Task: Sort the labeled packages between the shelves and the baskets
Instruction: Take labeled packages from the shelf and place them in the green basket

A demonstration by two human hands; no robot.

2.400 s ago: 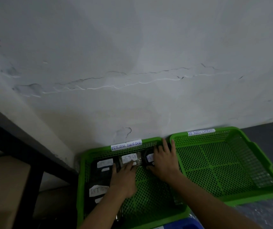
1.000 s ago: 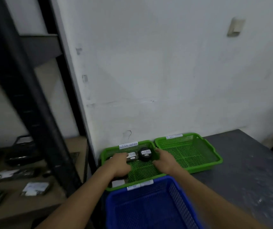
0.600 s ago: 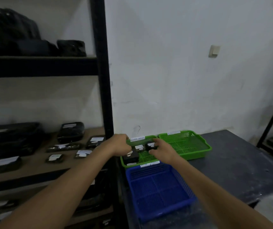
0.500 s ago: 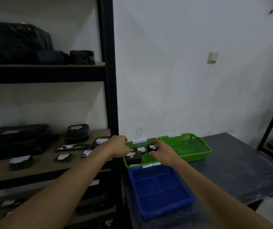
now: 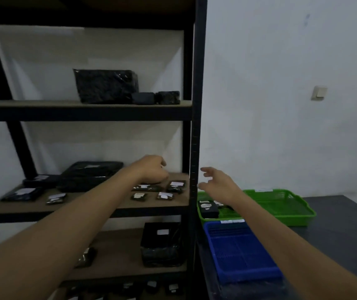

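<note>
We stand at the shelf (image 5: 173, 203), arms out.
Our left grip (image 5: 152, 169) curls over four labelled packages (image 5: 165, 195), hold unclear; right grip (image 5: 217, 184) spreads open above two green baskets (image 5: 292, 221), one blue basket (image 5: 216, 245).

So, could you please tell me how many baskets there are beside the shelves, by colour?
Green baskets: 2
Blue basket: 1
Total: 3
</note>
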